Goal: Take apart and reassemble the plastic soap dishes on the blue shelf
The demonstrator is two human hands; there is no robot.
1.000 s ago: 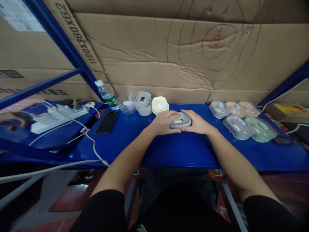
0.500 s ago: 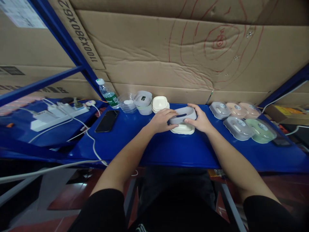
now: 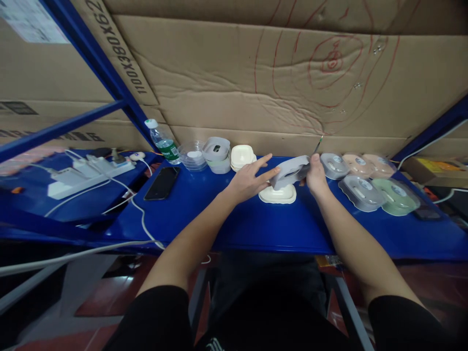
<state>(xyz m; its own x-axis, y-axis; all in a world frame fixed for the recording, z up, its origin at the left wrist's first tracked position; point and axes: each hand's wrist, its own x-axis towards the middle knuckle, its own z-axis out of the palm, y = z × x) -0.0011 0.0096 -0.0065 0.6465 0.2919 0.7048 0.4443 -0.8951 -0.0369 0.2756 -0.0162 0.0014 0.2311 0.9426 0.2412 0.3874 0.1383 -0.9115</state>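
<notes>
A grey plastic cover with a dark slot in its top hangs tilted between my hands. My right hand grips it by its right end, the fingers partly hidden behind it. My left hand has its fingers apart, the tips at the cover's left side; whether they press on it is hard to make out. Just below, a cream shallow tray lies on the blue table. Left of it are a small stack of cream trays and a stack of grey covers.
Clear round plastic lids, a water bottle and a black phone are at the left. On the right sit several lidded boxes in grey, pink and green. A power strip with white cables lies far left.
The grey cover has tipped up and shifted right, now standing more on edge. My right hand has moved right with it. My left hand's fingers have spread away from its top.
</notes>
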